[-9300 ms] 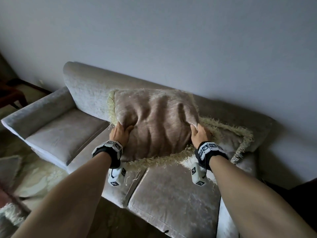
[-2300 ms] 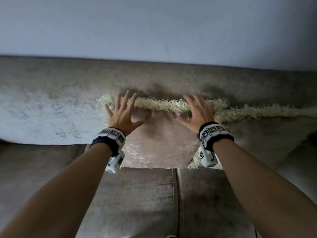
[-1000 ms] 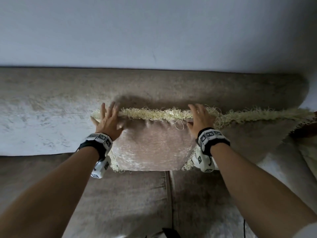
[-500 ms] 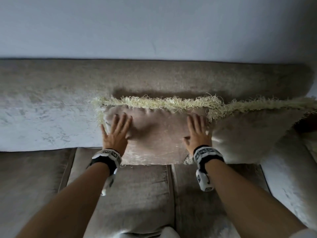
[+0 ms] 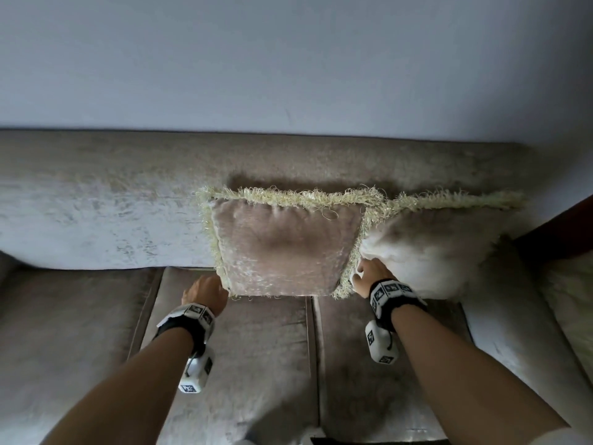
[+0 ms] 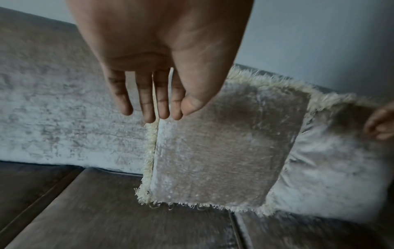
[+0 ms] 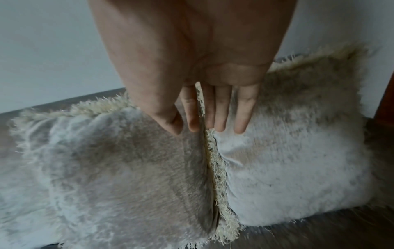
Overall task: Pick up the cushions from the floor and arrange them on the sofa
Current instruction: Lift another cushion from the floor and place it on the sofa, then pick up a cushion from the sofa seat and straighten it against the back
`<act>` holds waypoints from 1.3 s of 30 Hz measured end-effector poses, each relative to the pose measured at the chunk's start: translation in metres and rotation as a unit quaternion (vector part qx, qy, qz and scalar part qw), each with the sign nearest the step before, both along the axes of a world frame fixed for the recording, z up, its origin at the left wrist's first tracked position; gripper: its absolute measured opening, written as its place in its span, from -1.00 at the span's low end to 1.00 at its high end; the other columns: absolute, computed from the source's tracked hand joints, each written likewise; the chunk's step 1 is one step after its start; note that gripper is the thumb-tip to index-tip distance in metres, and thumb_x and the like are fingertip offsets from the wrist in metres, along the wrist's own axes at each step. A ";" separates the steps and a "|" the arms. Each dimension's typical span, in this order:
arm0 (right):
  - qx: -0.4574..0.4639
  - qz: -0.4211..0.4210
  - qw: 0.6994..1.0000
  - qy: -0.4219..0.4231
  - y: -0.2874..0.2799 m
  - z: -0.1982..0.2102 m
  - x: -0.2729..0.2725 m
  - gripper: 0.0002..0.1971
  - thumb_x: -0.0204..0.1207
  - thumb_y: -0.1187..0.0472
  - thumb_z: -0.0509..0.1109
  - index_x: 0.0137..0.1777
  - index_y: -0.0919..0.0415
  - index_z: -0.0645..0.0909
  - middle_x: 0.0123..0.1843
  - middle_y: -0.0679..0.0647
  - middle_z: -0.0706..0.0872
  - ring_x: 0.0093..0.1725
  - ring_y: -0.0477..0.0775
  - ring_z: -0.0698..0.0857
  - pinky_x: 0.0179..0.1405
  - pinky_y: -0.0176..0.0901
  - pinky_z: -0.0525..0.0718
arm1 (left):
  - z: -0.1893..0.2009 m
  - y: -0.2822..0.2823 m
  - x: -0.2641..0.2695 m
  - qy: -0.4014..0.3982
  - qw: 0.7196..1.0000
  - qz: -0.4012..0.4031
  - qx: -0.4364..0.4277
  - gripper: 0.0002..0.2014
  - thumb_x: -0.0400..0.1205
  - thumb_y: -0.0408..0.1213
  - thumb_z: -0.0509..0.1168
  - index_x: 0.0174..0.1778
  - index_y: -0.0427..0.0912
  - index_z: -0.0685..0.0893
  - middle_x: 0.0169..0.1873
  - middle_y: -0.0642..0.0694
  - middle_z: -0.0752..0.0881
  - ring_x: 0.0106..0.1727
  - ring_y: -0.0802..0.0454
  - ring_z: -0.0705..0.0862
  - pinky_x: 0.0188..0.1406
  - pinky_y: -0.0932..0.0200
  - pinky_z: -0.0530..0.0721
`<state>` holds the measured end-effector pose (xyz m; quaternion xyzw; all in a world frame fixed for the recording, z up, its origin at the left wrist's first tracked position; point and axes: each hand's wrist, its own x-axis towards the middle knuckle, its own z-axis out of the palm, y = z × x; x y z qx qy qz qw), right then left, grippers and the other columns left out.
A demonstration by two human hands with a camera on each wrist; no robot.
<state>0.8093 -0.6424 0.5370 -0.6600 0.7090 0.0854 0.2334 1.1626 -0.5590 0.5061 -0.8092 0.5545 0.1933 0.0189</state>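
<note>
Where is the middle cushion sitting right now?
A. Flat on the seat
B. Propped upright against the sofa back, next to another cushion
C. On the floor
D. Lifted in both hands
B: the middle cushion stands against the sofa back, its fringe overlapping the second cushion; the left hand and right hand sit at its lower corners.

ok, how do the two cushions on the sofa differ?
The left cushion looks pinkish-tan; the right cushion paler, whitish. The left cushion's edge overlaps the right cushion's. The left cushion sits mid-sofa, the right cushion beside the armrest. Both are cream-fringed and lean upright against the sofa backrest.
</note>
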 end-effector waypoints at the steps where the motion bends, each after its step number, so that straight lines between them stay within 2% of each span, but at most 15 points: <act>1: -0.007 0.006 1.000 0.000 0.003 0.010 0.001 -0.72 0.57 0.05 0.24 0.17 0.18 0.58 0.23 0.12 0.59 0.18 0.16 0.64 0.08 0.01 0.65 | 0.012 0.003 -0.005 0.005 1.000 0.000 -0.005 -0.81 0.57 -0.15 0.24 -0.11 -0.14 0.71 0.02 -0.15 0.74 0.06 -0.20 0.70 -0.06 0.00 0.57; 6: -0.039 0.038 0.998 -0.017 0.018 0.056 0.015 -0.82 0.56 0.11 0.25 -0.17 0.18 0.58 -0.14 0.08 0.68 -0.20 0.10 0.67 -0.17 -0.03 0.71 | 0.067 0.021 -0.024 0.028 0.999 -0.002 -0.034 -0.81 0.56 -0.17 0.23 -0.11 -0.13 0.72 0.03 -0.15 0.73 0.05 -0.22 0.70 0.00 -0.01 0.63; 9: -0.037 0.092 0.995 -0.033 0.024 0.075 0.032 -0.81 0.60 0.11 0.23 -0.10 0.21 0.59 -0.16 0.10 0.69 -0.20 0.11 0.71 -0.14 0.02 0.75 | 0.092 0.041 -0.030 0.034 0.999 0.012 -0.040 -0.82 0.58 -0.14 0.24 -0.14 -0.11 0.72 -0.01 -0.14 0.76 0.06 -0.20 0.70 0.07 0.00 0.61; 12: -0.050 0.167 0.984 -0.040 0.034 0.092 0.056 -0.82 0.61 0.13 0.25 -0.06 0.22 0.61 -0.17 0.10 0.65 -0.22 0.13 0.65 -0.18 -0.05 0.67 | 0.110 0.070 -0.036 0.057 0.996 0.042 -0.056 -0.81 0.59 -0.16 0.26 -0.14 -0.19 0.72 -0.04 -0.20 0.75 0.07 -0.23 0.70 0.03 -0.03 0.68; 16: -0.054 0.259 0.963 -0.059 0.061 0.112 0.092 -0.80 0.58 0.18 0.24 -0.16 0.27 0.62 -0.21 0.12 0.69 -0.23 0.17 0.72 -0.29 -0.08 0.68 | 0.129 0.116 -0.042 0.053 0.990 0.102 -0.075 -0.78 0.58 -0.20 0.25 -0.05 -0.23 0.74 -0.04 -0.22 0.75 0.05 -0.24 0.71 -0.08 0.03 0.64; 19: -0.071 0.319 0.942 -0.075 0.087 0.124 0.121 -0.83 0.58 0.18 0.21 -0.22 0.20 0.52 -0.28 0.07 0.61 -0.25 0.19 0.67 -0.32 -0.11 0.58 | 0.138 0.154 -0.042 0.052 0.985 0.146 -0.080 -0.80 0.55 -0.18 0.27 -0.07 -0.16 0.75 -0.02 -0.21 0.75 0.07 -0.26 0.71 0.02 -0.04 0.69; 21: -0.068 0.351 0.931 -0.075 0.110 0.128 0.143 -0.81 0.58 0.15 0.21 -0.27 0.14 0.48 -0.34 0.01 0.55 -0.23 0.21 0.66 -0.30 -0.11 0.55 | 0.140 0.184 -0.035 0.050 0.979 0.184 -0.078 -0.82 0.54 -0.18 0.27 -0.09 -0.14 0.74 -0.04 -0.23 0.75 0.03 -0.29 0.71 0.00 -0.05 0.69; 23: -0.068 0.389 0.916 -0.073 0.132 0.132 0.164 -0.84 0.55 0.13 0.22 -0.24 0.12 0.51 -0.21 0.05 0.65 -0.16 0.22 0.68 -0.22 -0.09 0.61 | 0.140 0.214 -0.027 0.048 0.971 0.221 -0.083 -0.82 0.52 -0.19 0.26 -0.12 -0.14 0.72 -0.07 -0.25 0.75 -0.02 -0.31 0.72 -0.03 -0.05 0.70; 26: -0.044 0.453 0.888 -0.065 0.168 0.137 0.200 -0.84 0.53 0.10 0.25 -0.03 0.11 0.63 0.03 0.11 0.70 -0.02 0.24 0.71 -0.12 -0.07 0.63 | 0.140 0.268 -0.011 0.054 0.955 0.281 -0.077 -0.81 0.50 -0.25 0.24 -0.14 -0.23 0.72 -0.12 -0.30 0.76 -0.06 -0.33 0.72 -0.06 -0.05 0.72; 28: -0.035 0.495 0.866 -0.056 0.195 0.135 0.225 -0.82 0.52 0.09 0.25 -0.03 0.11 0.65 0.01 0.10 0.70 -0.06 0.23 0.71 -0.15 -0.08 0.63 | 0.140 0.308 -0.002 0.054 0.942 0.319 -0.087 -0.82 0.49 -0.28 0.25 -0.16 -0.25 0.73 -0.15 -0.32 0.76 -0.07 -0.34 0.73 -0.06 -0.07 0.72; 30: -0.040 0.544 0.837 -0.041 0.237 0.131 0.256 -0.81 0.48 0.05 0.24 -0.14 0.09 0.67 -0.07 0.09 0.74 -0.16 0.20 0.71 -0.13 -0.05 0.73 | 0.134 0.360 0.006 0.063 0.925 0.365 -0.090 -0.84 0.50 -0.30 0.25 -0.19 -0.25 0.73 -0.23 -0.28 0.73 -0.11 -0.31 0.73 -0.13 -0.03 0.70; 31: -0.049 0.546 0.836 -0.035 0.240 0.132 0.260 -0.81 0.48 0.05 0.24 -0.16 0.08 0.66 -0.10 0.09 0.73 -0.17 0.19 0.71 -0.10 -0.03 0.75 | 0.137 0.363 0.004 0.063 0.925 0.364 -0.092 -0.84 0.51 -0.31 0.24 -0.19 -0.27 0.71 -0.25 -0.25 0.69 -0.13 -0.28 0.71 -0.19 0.01 0.66; 34: -0.023 0.590 0.806 -0.031 0.303 0.122 0.295 -0.87 0.52 0.09 0.27 -0.13 0.06 0.63 -0.06 0.12 0.71 -0.07 0.22 0.71 -0.02 -0.03 0.73 | 0.128 0.426 0.007 0.065 0.905 0.413 -0.080 -0.87 0.53 -0.32 0.24 -0.26 -0.28 0.64 -0.22 -0.30 0.71 -0.20 -0.28 0.66 -0.31 0.07 0.51; 36: -0.012 0.628 0.777 -0.033 0.345 0.117 0.315 -0.89 0.49 0.07 0.30 -0.15 0.05 0.61 0.05 0.16 0.75 0.04 0.26 0.74 0.06 0.02 0.73 | 0.119 0.465 0.009 0.063 0.887 0.452 -0.079 -0.85 0.52 -0.32 0.24 -0.22 -0.30 0.67 -0.17 -0.32 0.74 -0.16 -0.30 0.69 -0.29 0.05 0.54; 39: -0.010 0.682 0.731 -0.016 0.398 0.108 0.336 -0.82 0.50 0.04 0.31 0.00 0.06 0.65 0.12 0.17 0.74 0.05 0.29 0.74 0.08 0.04 0.72 | 0.105 0.516 0.003 0.065 0.859 0.503 -0.069 -0.83 0.53 -0.34 0.21 -0.20 -0.28 0.70 -0.23 -0.24 0.71 -0.22 -0.24 0.65 -0.29 0.07 0.57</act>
